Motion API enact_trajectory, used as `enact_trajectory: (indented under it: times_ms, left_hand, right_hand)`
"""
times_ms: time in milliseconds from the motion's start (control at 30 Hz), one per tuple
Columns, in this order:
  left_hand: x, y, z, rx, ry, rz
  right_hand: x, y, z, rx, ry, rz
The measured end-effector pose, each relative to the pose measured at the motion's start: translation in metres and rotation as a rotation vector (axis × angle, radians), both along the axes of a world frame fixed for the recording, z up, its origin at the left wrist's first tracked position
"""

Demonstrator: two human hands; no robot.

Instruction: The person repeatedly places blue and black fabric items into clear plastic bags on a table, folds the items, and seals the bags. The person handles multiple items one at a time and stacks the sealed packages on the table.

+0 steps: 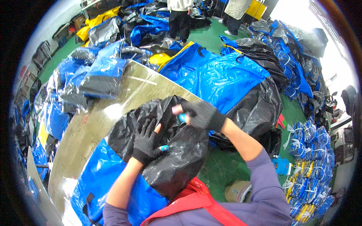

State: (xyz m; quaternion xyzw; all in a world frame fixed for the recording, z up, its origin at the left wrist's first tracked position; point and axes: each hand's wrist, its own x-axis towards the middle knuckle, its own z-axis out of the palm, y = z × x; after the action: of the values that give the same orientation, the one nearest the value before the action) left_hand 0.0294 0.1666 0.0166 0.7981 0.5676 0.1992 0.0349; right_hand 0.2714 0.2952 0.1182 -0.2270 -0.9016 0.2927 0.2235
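A large bag of shiny blue and black plastic sheeting [177,158] lies in front of me, partly on the table and hanging over its near edge. My left hand [147,141], in a dark knit glove with bare fingertips, lies flat on the black part, fingers spread. Blue tape wraps its thumb tip. Over the far right edge of the black part is my right hand [203,115], gloved alike with a blue-wrapped fingertip. Motion blurs its fingers, so whether they grip the sheeting is unclear.
Pale table [147,81] beneath the bag. Clear-wrapped blue and black packs [102,75] are piled at its far left. Another blue and black bag [218,77] lies beyond the right side. Tied bundles [311,162] stand at right on the green floor. Two people [180,19] stand far off.
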Motion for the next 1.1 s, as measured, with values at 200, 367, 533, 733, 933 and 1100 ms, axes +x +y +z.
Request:
enact_trajectory:
  times_ms: [200,367,533,733,933,1100]
  left_hand:
    - [-0.008,0.011,0.003,0.239,-0.057,0.234]
    - [-0.026,0.013,-0.009,0.025,-0.722,0.407]
    - [-0.018,0.007,-0.007,0.084,-0.388,0.075]
    - [-0.003,0.009,-0.006,0.014,-0.016,0.072]
    - [0.000,0.006,-0.011,-0.086,0.043,0.095]
    - [-0.008,0.009,-0.002,-0.074,0.000,0.049]
  right_hand:
    - [-0.073,0.021,-0.038,-0.011,-0.286,0.165]
    - [-0.065,0.026,-0.085,0.422,0.065,0.266]
    - [-0.065,0.049,-0.113,0.075,-0.292,-0.296]
    - [-0.056,0.032,-0.044,0.203,-0.433,-0.223]
    - [-0.092,0.019,-0.046,0.358,-0.288,-0.247]
    - [-0.098,0.060,-0.114,0.201,-0.568,-0.531]
